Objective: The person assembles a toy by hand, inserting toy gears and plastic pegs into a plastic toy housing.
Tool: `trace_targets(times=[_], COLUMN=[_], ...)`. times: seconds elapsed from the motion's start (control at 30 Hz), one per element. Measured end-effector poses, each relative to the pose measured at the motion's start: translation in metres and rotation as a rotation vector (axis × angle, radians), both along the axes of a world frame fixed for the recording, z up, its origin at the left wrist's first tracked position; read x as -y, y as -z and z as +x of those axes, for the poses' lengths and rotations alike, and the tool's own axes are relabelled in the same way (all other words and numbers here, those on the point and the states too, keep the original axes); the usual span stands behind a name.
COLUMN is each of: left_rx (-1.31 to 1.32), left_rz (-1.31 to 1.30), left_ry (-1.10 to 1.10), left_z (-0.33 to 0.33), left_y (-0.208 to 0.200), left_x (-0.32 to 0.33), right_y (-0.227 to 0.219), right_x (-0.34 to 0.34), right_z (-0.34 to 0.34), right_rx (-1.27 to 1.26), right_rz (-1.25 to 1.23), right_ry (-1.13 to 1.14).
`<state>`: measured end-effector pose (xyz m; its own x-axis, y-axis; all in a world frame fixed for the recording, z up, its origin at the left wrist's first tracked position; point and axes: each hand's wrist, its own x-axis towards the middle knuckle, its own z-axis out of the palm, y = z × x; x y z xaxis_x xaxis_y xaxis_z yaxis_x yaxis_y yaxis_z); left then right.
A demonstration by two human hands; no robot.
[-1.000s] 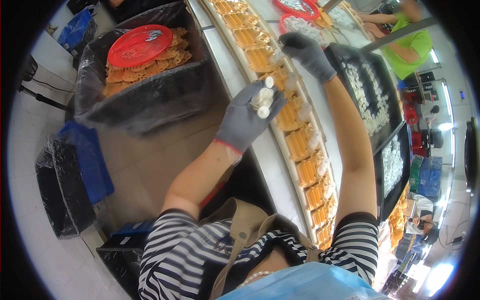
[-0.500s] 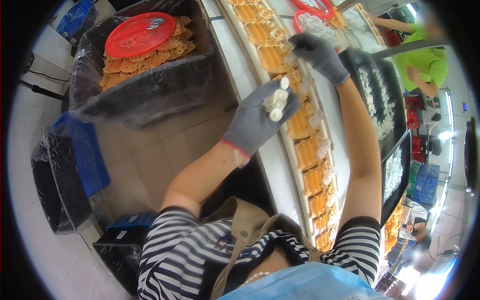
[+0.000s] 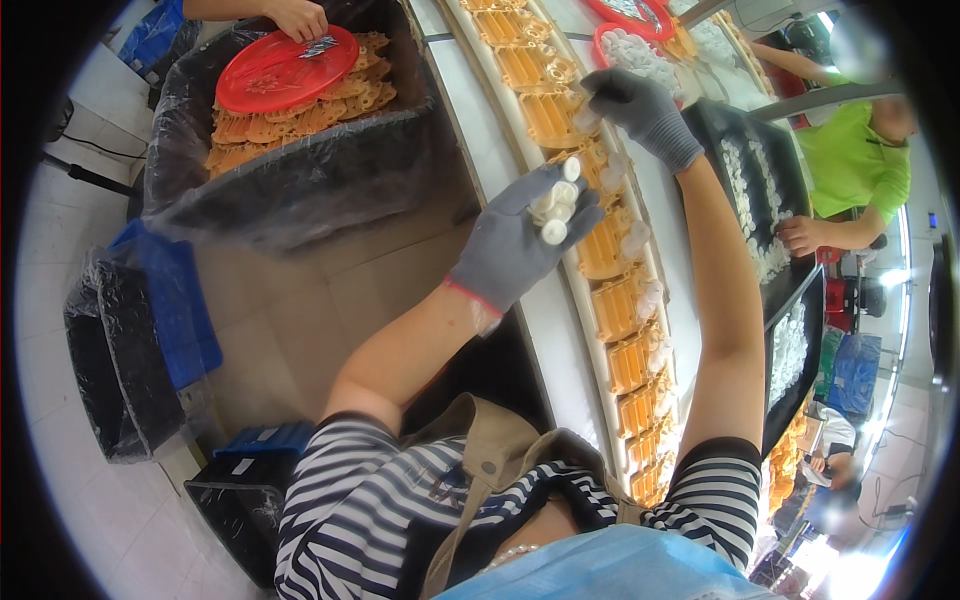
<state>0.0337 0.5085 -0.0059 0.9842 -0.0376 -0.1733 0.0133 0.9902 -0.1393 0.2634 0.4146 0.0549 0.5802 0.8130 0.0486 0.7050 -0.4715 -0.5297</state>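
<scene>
My left hand (image 3: 510,235), in a grey glove with a red cuff edge, is turned palm up and cupped around several white round plastic caps (image 3: 553,206). It hangs over the near edge of a line of orange ribbed plastic parts (image 3: 600,240). Further off, my right hand (image 3: 635,105), gloved in grey too, is bent down with its fingers drawn together. A translucent white plastic piece (image 3: 587,119) shows at its fingertips, over one of the orange parts. Similar translucent pieces (image 3: 634,238) sit along the line's right side.
A black bin (image 3: 300,190) at left holds stacked orange parts and a red plate (image 3: 260,90) of metal pieces; a co-worker's hand (image 3: 298,18) reaches there. At right, black trays (image 3: 715,125) carry white pieces, with another person's hand (image 3: 800,235) over one. A red bowl (image 3: 640,55) stands beyond.
A co-worker's hand has come in over the red plate. The person in green has leaned in and reached to the black tray. My own hands have barely moved.
</scene>
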Motion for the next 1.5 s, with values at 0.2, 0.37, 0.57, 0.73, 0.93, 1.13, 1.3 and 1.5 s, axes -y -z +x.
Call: trace_targets(times=[0.2,0.37,0.57,0.73,0.93,1.13,1.3,1.5], left_rx=[0.060,0.058,0.116,0.048,0.074,0.123,0.104,0.086], left_rz=[0.103,0.254,0.688,0.066,0.108,0.036,0.013,0.135], left_ry=[-0.054,-0.094,-0.217,-0.008,0.026,0.057,0.102,0.123], left_z=[-0.003,-0.006,-0.006,0.002,0.004,0.004,0.003,0.003], left_y=[-0.001,-0.003,-0.013,-0.006,-0.023,-0.022,-0.022,-0.025], left_x=[0.002,0.004,0.014,0.002,0.012,0.022,0.029,0.037], right_y=[-0.012,-0.014,-0.010,-0.038,-0.043,-0.045,-0.048,-0.041], right_x=[-0.002,-0.012,0.005,0.027,0.051,0.063,0.067,0.080], right_z=[-0.008,-0.017,-0.019,-0.087,-0.113,-0.111,-0.116,-0.113], right_rx=[0.013,-0.006,0.443,-0.055,0.283,0.062,0.041,-0.041], right_rz=[-0.074,-0.129,-0.096,0.190,0.192,0.079,0.080,0.199], right_ry=[0.024,0.070,0.099,-0.059,-0.326,-0.198,-0.149,-0.135])
